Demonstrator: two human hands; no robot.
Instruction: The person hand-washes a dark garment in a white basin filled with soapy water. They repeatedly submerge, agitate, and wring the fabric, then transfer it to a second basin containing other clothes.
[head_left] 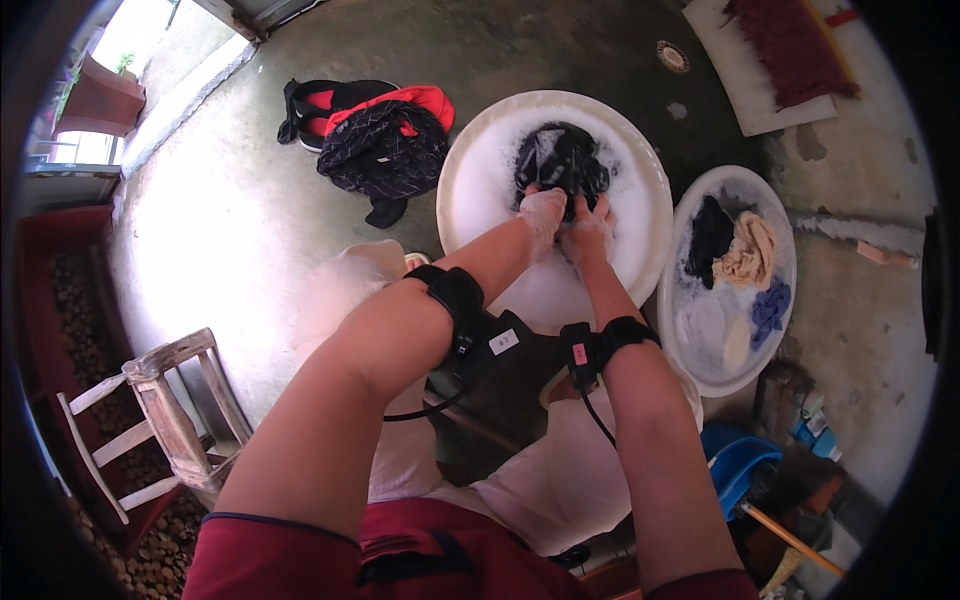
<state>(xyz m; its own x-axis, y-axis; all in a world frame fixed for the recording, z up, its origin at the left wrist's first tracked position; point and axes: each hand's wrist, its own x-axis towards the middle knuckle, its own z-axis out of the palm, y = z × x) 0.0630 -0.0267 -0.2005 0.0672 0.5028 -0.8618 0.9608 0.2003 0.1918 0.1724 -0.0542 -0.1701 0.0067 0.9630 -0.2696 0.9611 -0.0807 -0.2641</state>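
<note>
A round white basin [460, 180] full of suds holds a wet black garment [562, 160]. My left hand [542, 214] is covered in foam, its fingers closed on the lower part of the garment. My right hand [589, 230] is just beside it, also soapy, with its fingers gripping the same garment. Black straps with small devices [455, 305] are on my forearms.
An oval tub [785, 300] of soaking black, beige and blue laundry is at the right. Dark clothes [385, 150] and black-red shoes lie beyond the basin. A wooden chair [160, 420] stands lower left; a blue plastic scoop [735, 455] lies lower right.
</note>
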